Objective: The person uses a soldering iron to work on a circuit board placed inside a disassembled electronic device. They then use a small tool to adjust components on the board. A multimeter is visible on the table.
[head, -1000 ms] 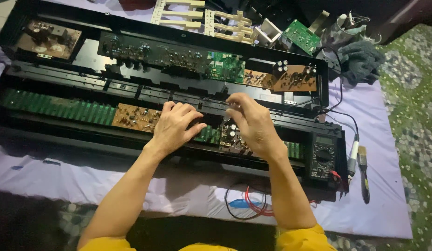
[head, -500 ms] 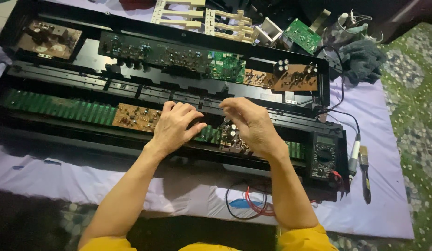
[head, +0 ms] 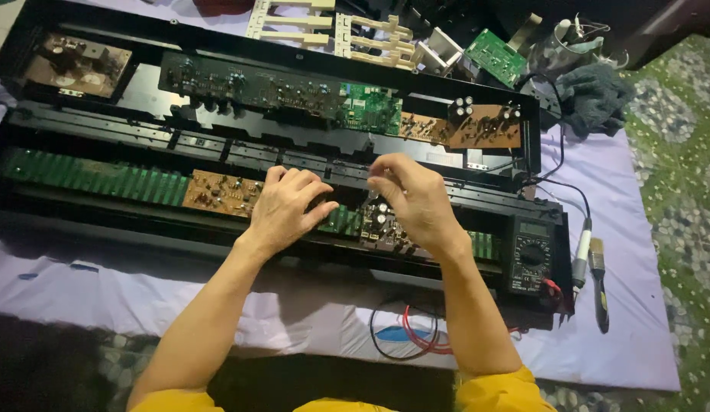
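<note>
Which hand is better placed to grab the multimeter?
Right hand, probably: it sits nearer the black multimeter at the case's right end. The left hand rests farther left, by the brown circuit board.

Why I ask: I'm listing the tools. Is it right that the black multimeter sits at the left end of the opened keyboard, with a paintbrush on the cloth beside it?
Not quite. The head view shows the black multimeter at the right end of the opened keyboard, with the paintbrush on the cloth beside it.

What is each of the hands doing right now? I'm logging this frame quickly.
Left hand: empty, fingers curled, resting on the long black opened electronics chassis.
Right hand: fingertips pinched over the chassis; whether it holds anything cannot be told.
</note>
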